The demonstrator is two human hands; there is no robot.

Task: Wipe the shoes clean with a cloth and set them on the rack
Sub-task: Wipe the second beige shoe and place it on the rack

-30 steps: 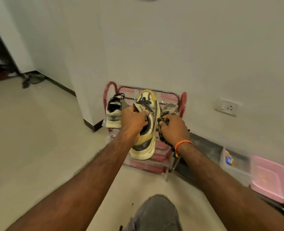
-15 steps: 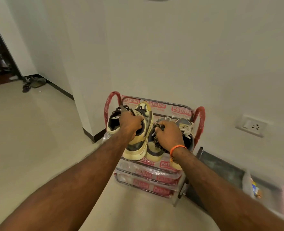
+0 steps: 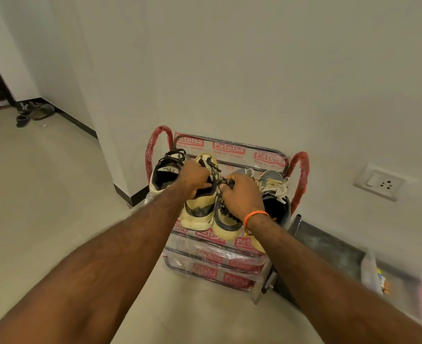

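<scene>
Shoes are basically at the rack (image 3: 229, 148) now, top shelf, so this looks like the placing part of the job. Left hand (image 3: 195, 178) has its fingers curled into the collar and tongue of the yellow shoe (image 3: 197, 213), which sits near the middle of the shelf with its heel hanging over the front edge. Right hand (image 3: 242, 194) is clenched on the laces of the second yellow shoe (image 3: 226, 225) just beside it, and that one's heel also pokes out past the front edge. Two more are already up there: a black-laced sneaker (image 3: 164, 175) at the left end by the red side loop, and a grey sneaker (image 3: 274, 192) at the right end. No cloth in sight, so I can't tell if wiping is done. If it were me, I'd push both shoes further toward the back rail before letting go, since the shelf is wrapped in slick plastic and those overhanging heels could tip them off. Keep them parallel too, because the gap between the outer sneakers looks tight. Let go of one hand at a time and check that the pair sits flat.
</scene>
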